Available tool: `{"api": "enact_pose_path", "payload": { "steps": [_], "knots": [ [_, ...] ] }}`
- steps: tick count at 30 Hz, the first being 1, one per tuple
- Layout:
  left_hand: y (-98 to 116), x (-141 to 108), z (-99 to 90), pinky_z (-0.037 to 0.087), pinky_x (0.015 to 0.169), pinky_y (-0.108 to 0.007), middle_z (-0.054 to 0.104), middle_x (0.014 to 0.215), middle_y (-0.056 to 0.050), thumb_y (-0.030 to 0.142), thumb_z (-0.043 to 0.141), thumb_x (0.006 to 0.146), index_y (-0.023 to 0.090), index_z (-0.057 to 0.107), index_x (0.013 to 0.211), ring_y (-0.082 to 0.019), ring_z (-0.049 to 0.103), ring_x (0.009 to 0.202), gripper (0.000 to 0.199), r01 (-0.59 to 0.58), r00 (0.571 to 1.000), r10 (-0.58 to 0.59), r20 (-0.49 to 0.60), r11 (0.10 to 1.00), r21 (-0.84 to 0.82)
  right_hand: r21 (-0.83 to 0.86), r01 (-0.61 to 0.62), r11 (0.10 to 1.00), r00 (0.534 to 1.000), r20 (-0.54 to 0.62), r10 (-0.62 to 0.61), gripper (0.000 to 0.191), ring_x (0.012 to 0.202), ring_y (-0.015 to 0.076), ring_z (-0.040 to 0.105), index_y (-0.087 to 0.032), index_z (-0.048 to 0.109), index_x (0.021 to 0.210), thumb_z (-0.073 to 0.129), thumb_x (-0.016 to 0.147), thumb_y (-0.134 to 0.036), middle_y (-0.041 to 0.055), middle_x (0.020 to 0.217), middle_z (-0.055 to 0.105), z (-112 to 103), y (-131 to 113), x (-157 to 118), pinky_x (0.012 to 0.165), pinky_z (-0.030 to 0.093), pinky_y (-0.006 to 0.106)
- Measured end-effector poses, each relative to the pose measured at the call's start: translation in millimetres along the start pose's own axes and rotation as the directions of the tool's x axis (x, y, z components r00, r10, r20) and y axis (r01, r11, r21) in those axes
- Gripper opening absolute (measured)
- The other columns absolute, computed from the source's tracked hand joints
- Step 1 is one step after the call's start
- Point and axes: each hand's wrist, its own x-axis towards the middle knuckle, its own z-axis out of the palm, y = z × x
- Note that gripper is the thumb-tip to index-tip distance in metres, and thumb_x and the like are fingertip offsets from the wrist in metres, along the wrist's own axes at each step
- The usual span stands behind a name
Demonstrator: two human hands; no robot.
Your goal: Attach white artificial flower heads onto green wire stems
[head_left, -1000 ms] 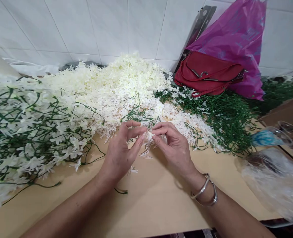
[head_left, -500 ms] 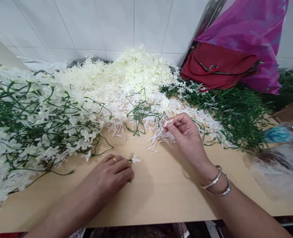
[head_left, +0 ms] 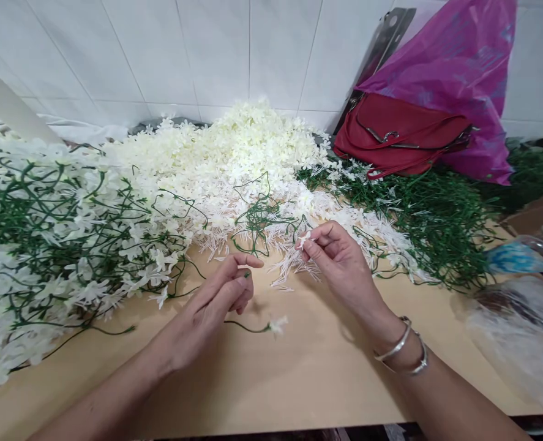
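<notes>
My left hand point(head_left: 225, 288) is lifted over the table, its index finger stretched out and the other fingers curled round a green plastic flower stem point(head_left: 248, 330). One branch hangs out below the palm, tipped with a blurred white piece point(head_left: 278, 325); a bit of green also shows at the curled fingertips. To the right, my right hand point(head_left: 333, 250) pinches a small white artificial flower point(head_left: 304, 239) between thumb and fingertips. Just behind it lie loose white stamens point(head_left: 292, 260) and a tangle of green stems point(head_left: 259, 217).
Finished white flowers on green stems point(head_left: 82, 245) pile up at the left. Cream petals point(head_left: 253, 138) heap against the tiled wall. Green stems point(head_left: 436, 214) lie at the right, near a red handbag point(head_left: 404, 135), a purple bag point(head_left: 473, 79) and a clear plastic bag point(head_left: 523, 337).
My left hand has risen and turned, its index finger now extended, and the stem's white-tipped branch hangs lower. My right hand, still pinching the white flower, has shifted slightly left.
</notes>
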Motion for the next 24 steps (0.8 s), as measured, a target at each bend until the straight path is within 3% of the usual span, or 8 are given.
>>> {"api": "enact_pose_path", "payload": {
  "steps": [5,7,10,14,18,24],
  "knots": [
    [-18.4,12.1,5.7,0.052,0.078,-0.031,0.069,0.093,-0.003,0.04,0.04,0.113,0.02,0.048,0.122,-0.015,0.064,0.078,0.023,-0.081,0.986,0.088,0.139,0.995,-0.05,-0.016,-0.107,0.994,0.978,0.178,0.108,0.019,0.066,0.0131,0.056,-0.022,0.063,0.092,0.076,0.093,-0.037,-0.0025,0.074,0.063,7.5,-5.7,-8.2,0.064,0.044,0.027],
    [-26.5,15.4,6.3,0.055,0.081,-0.033,0.075,0.103,-0.008,0.041,0.045,0.111,0.02,0.047,0.123,-0.016,0.071,0.085,0.025,-0.076,0.988,0.086,0.126,0.994,-0.08,-0.019,-0.173,0.985,0.948,0.269,0.171,0.02,0.066,0.0128,0.055,-0.021,0.065,0.094,0.074,0.094,-0.038,-0.0024,0.073,0.063,10.0,-6.8,-10.5,0.063,0.042,0.027],
    [-32.3,17.3,4.7,0.057,0.079,-0.032,0.078,0.103,-0.009,0.044,0.053,0.109,0.02,0.047,0.125,-0.016,0.074,0.08,0.03,-0.008,0.992,0.025,0.125,0.99,-0.138,-0.014,-0.219,0.976,0.908,0.364,0.209,0.023,0.067,0.0129,0.055,-0.02,0.066,0.093,0.074,0.094,-0.042,-0.0019,0.073,0.063,10.2,-6.4,-10.7,0.063,0.041,0.027],
    [-26.9,16.6,-0.6,0.051,0.067,-0.026,0.078,0.09,-0.005,0.044,0.061,0.105,0.019,0.054,0.108,-0.011,0.065,0.065,0.026,0.034,0.99,-0.003,0.144,0.977,-0.211,-0.007,-0.217,0.976,0.901,0.383,0.202,0.026,0.071,0.0132,0.057,-0.02,0.067,0.094,0.075,0.094,-0.045,-0.0005,0.077,0.065,5.0,-7.3,-6.8,0.067,0.044,0.027],
    [-16.9,15.6,-4.9,0.043,0.062,-0.023,0.066,0.071,0.001,0.041,0.066,0.102,0.017,0.065,0.09,-0.01,0.054,0.063,0.026,0.007,0.992,0.017,0.125,0.982,-0.189,0.0,-0.204,0.979,0.893,0.409,0.186,0.029,0.072,0.0127,0.057,-0.019,0.068,0.09,0.078,0.093,-0.046,-0.0007,0.077,0.064,1.1,-11.5,-4.8,0.068,0.045,0.026],
    [-16.1,16.0,-1.4,0.047,0.074,-0.027,0.067,0.086,-0.003,0.041,0.067,0.101,0.019,0.073,0.095,-0.016,0.059,0.08,0.023,-0.067,0.997,0.071,0.017,0.985,-0.162,0.005,-0.218,0.976,0.866,0.462,0.191,0.025,0.07,0.0126,0.057,-0.02,0.071,0.089,0.079,0.092,-0.044,-0.001,0.076,0.065,10.2,-11.9,-9.5,0.066,0.046,0.026]
  ]
}}
